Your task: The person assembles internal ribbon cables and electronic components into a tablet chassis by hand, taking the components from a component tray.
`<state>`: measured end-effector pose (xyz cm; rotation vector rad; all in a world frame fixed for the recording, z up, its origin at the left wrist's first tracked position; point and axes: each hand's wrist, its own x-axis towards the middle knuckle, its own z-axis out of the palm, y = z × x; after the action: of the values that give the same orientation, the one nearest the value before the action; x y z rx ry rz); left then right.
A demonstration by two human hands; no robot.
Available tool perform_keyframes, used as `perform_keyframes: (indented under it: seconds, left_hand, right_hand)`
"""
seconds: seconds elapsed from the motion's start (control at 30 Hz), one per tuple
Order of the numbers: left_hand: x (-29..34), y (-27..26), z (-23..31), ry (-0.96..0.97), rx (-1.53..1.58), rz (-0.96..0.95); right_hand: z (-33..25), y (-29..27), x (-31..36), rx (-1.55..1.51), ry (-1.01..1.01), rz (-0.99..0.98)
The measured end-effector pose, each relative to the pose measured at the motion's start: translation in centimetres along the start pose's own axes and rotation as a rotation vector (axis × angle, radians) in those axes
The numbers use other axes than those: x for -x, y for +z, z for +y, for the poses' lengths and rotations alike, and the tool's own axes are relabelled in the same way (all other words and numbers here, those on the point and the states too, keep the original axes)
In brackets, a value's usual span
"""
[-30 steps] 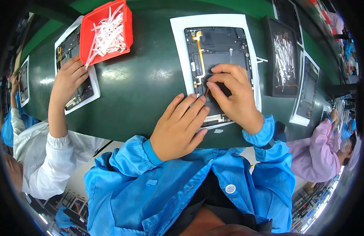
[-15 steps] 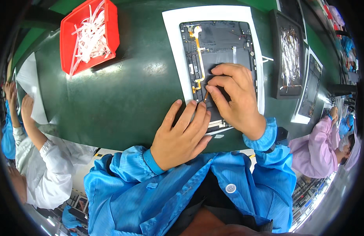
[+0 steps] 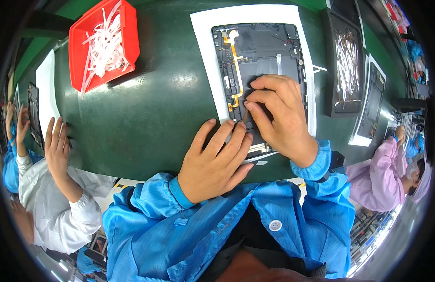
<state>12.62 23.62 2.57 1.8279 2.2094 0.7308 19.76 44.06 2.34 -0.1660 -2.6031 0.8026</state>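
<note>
right hand (image 3: 284, 117) pinches thin brown strip (image 3: 246, 114), thumb and forefinger closed, left hand (image 3: 211, 162) spread, grasping nothing, tips by strip's lower end, over black tablet housing (image 3: 259, 47) at near edge of table (image 3: 165, 117), pose scarcely changed in half a second, so strip work seems unfinished.

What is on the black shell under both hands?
On the black shell, an orange flex cable runs down the left. The right hand, pinching a brown strip, and left hand hide whatever lies beneath them.

Smocked workers (image 3: 379, 183) and device casings (image 3: 259, 47) show an electronics workshop.
</note>
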Motion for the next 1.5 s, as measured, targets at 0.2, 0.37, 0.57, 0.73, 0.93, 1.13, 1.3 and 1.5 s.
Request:
perform_keyframes:
  seconds: [0.2, 0.37, 0.57, 0.73, 0.93, 1.13, 1.3, 1.5]
  left_hand:
    - [0.1, 0.4, 0.4, -0.007, -0.072, 0.014]
    - [0.0, 0.2, 0.2, -0.025, -0.032, 0.002]
    - [0.4, 0.7, -0.4, -0.054, 0.136, 0.111]
    - [0.1, 0.3, -0.3, -0.028, 0.107, 0.100]
    - [0.6, -0.7, 0.4, -0.125, 0.270, 0.090]
    - [-0.9, -4.5, -0.8, -0.711, 1.626, 0.223]
    - [-4.2, -6.6, -4.4, -1.065, 1.811, 0.096]
    - [-5.4, -4.3, -6.1, -0.851, 1.448, -0.094]
  right_hand:
    - [-0.1, 0.1, 0.2, 0.008, -0.003, -0.003]
    - [-0.5, -0.7, 0.2, 0.002, 0.012, -0.080]
    - [-0.9, -1.1, 0.2, -0.027, 0.040, -0.125]
    - [-0.4, -0.5, 0.4, -0.030, 0.026, -0.073]
    - [-0.5, 0.2, 0.0, 0.011, 0.025, 0.031]
    - [0.5, 0.8, 0.3, -0.006, 0.036, 0.122]
    - [0.3, 1.1, 0.4, -0.083, 0.052, 0.151]
    - [-0.1, 0.9, 0.2, -0.204, 0.080, 0.170]
